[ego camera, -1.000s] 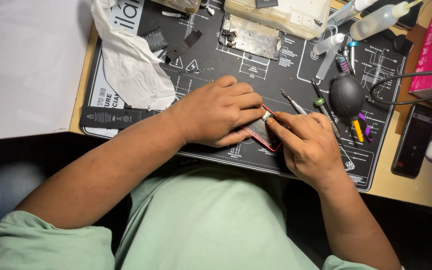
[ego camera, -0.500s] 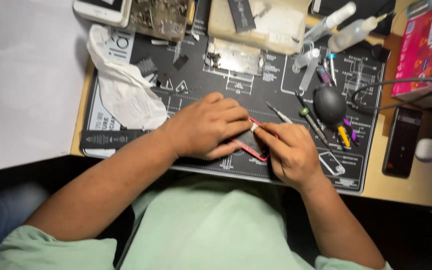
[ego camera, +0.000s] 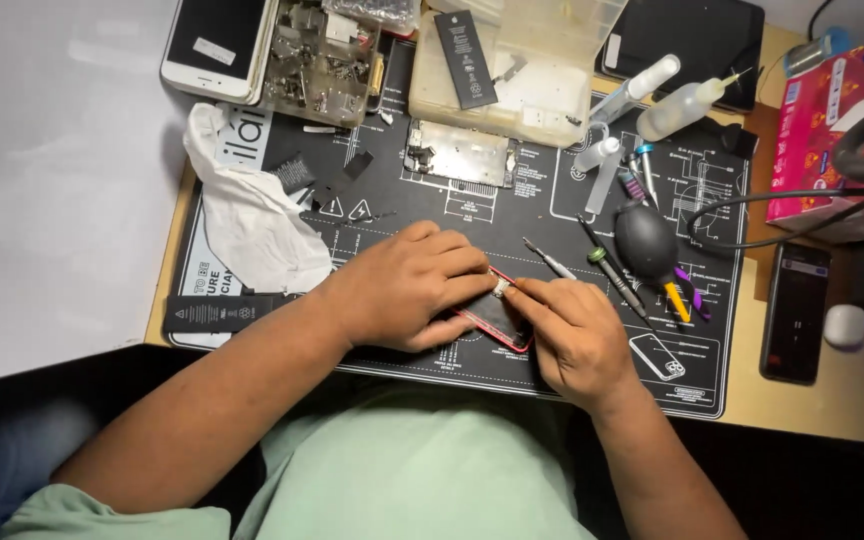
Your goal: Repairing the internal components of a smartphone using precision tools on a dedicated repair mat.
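At the near edge of the black repair mat [ego camera: 432,215], the left hand [ego camera: 407,290] clamps down on a red-framed phone [ego camera: 497,322] while the right hand [ego camera: 577,335] pinches a small part at its top corner, apparently mid-disassembly, calling for steady fingertip precision.

A pale wooden desk [ego camera: 832,410] (brightly lit from above) adjoins a white surface [ego camera: 52,200], with dark shadow below.

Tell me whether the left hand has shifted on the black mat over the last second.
No. The left hand covers the red-edged phone on the black mat, just right of the white cloth, as before; only the camera moved.
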